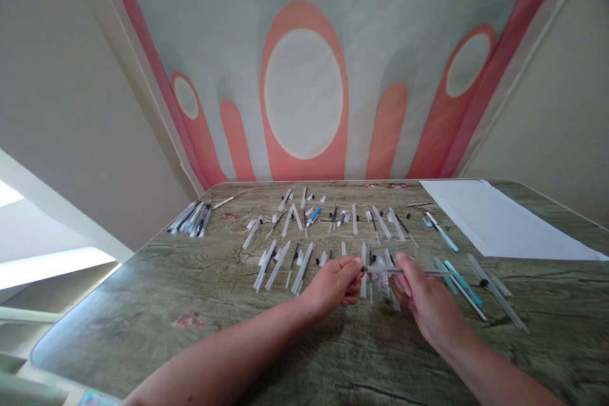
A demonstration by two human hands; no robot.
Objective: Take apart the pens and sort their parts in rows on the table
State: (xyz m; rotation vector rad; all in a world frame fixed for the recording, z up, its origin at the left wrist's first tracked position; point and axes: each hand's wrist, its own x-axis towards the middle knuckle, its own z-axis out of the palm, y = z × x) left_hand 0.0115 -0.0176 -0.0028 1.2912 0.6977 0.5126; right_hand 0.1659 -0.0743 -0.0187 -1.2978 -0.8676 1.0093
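A slim, clear-barrelled pen [380, 270] is held level between my two hands, just above the table. My left hand [340, 279] is closed, its thumb and finger pinching the dark end of the pen. My right hand [423, 295] grips the barrel farther along, and the far end sticks out to the right. Below and around the hands lie pen parts: clear barrels [303, 268], dark refills [292, 265] and small caps [324, 259]. Whether the pen's parts are fully joined I cannot tell.
A bundle of pens [190, 218] lies at the table's left edge. White paper [504, 219] covers the back right. Teal pen parts [464, 282] and a clear barrel [504, 301] lie right of my right hand. A blue piece [314, 216] sits in the back row. The wooden table [228, 342] meets a patterned backdrop.
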